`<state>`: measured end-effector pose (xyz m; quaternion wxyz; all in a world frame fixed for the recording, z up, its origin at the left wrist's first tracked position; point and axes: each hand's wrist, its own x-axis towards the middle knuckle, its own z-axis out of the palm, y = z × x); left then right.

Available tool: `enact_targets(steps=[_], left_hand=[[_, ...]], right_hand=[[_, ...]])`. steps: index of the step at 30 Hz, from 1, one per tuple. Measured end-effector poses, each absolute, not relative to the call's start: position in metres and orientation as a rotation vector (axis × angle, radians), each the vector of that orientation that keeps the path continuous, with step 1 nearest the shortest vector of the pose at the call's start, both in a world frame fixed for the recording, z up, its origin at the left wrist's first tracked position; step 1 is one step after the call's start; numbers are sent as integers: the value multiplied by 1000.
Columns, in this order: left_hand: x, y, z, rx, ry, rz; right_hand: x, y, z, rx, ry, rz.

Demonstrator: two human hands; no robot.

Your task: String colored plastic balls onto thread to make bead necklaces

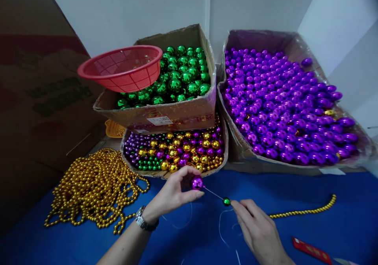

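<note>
Left hand (pixel 171 196) pinches purple ball (pixel 197 183); right hand (pixel 256 227) pinches green bead (pixel 226 201).

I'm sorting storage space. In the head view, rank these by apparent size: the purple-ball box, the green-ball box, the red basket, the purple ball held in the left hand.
1. purple-ball box
2. green-ball box, though it sits farther back, so the gap is unsure
3. red basket
4. purple ball, pinched in the left hand

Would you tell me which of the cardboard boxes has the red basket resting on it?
The box of green balls, stacked atop the mixed-colour box; the red basket sits on its left corner.
</note>
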<state>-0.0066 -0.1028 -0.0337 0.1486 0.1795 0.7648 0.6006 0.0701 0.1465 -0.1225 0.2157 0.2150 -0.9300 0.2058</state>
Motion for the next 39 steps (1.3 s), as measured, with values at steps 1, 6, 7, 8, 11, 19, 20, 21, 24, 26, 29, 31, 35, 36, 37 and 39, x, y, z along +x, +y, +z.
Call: enact_targets(steps=[1, 6, 7, 8, 11, 19, 20, 21, 24, 26, 29, 31, 35, 36, 37, 39], left_hand=[[-5, -101, -34, 494, 2162, 1751], [1, -89, -46, 272, 1835, 2068], [2, -87, -50, 231, 1755, 2131], [3, -86, -53, 197, 1690, 2177], [6, -82, -57, 149, 1648, 2207], [11, -81, -54, 124, 1669, 2223], [12, -80, -54, 121, 1683, 2219], [13, -80, -53, 123, 1704, 2210], [16, -77, -52, 161, 1769, 2175], [18, -75, -51, 185, 1775, 2156], [19, -74, -50, 157, 1731, 2148], [19, -75, -51, 129, 1716, 2155], [20, -76, -51, 171, 1764, 2117], [20, -77, -51, 194, 1781, 2095], [21, -78, -51, 217, 1793, 2073], [20, -82, -50, 264, 1787, 2025]], right_hand=[[70, 144, -121, 597, -2588, 632], [70, 133, -113, 627, -2615, 1169], [70, 132, -113, 620, -2614, 1254], [70, 132, -113, 608, -2613, 1294], [72, 131, -119, 581, -2606, 1200], [74, 127, -123, 577, -2617, 1330], [74, 126, -123, 568, -2612, 1336], [74, 125, -123, 563, -2605, 1335], [75, 123, -123, 570, -2598, 1339], [75, 123, -123, 584, -2590, 1344], [74, 123, -123, 617, -2585, 1339], [73, 123, -123, 656, -2573, 1331], [70, 120, -122, 657, -2578, 1355], [69, 119, -121, 641, -2583, 1366], [69, 118, -119, 622, -2584, 1376], [69, 118, -116, 586, -2579, 1385]])
